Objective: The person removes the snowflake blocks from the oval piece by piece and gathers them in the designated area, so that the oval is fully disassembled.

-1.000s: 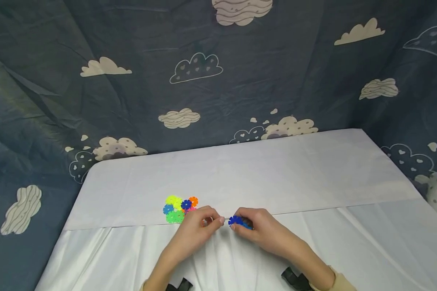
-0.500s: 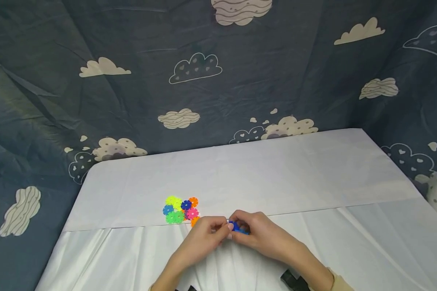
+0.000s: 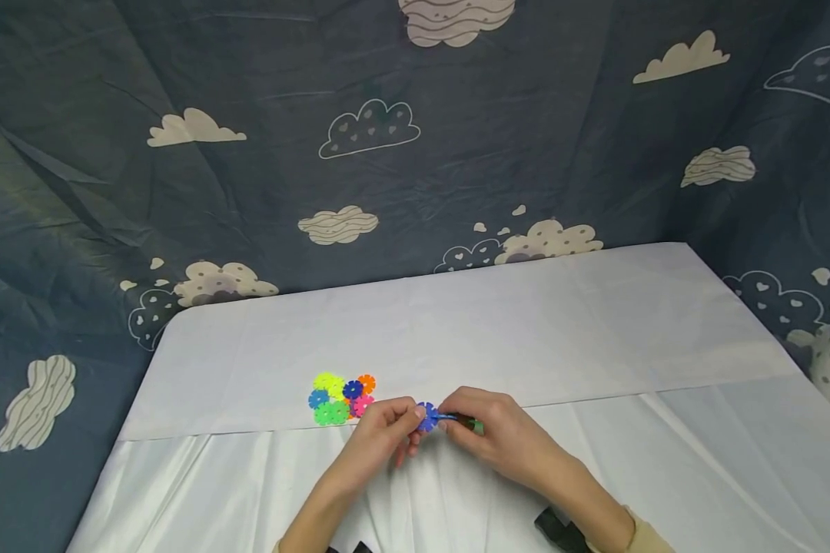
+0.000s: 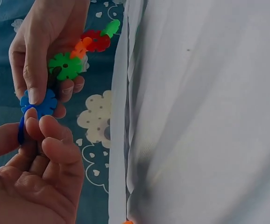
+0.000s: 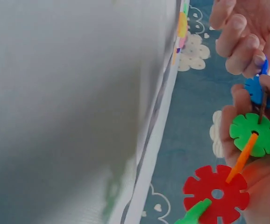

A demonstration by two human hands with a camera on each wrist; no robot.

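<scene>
My left hand (image 3: 376, 442) pinches a dark blue notched snowflake disc (image 3: 427, 417) between thumb and fingertips. In the left wrist view this disc stands edge-on against a lighter blue disc (image 4: 40, 103). My right hand (image 3: 501, 430) holds that lighter blue disc, with thumb on its face. From it a linked chain runs back over the right palm: a dark brown disc (image 5: 264, 105), a green disc (image 5: 254, 134), an orange disc (image 5: 242, 158), a red disc (image 5: 202, 189) and another green disc (image 5: 194, 213). Fingers partly hide the joint between the two blues.
Just beyond my left hand, a cluster of loose snowflake discs lies on the white-covered table (image 3: 526, 330): green (image 3: 330, 413), yellow (image 3: 327, 382), blue, orange and pink. A patterned cloth hangs behind the table. Black straps show near both wrists.
The hands have come together from slightly apart. My left hand now pinches the dark blue disc, which shows face-on, and the right hand has turned, bringing a green disc into sight.
</scene>
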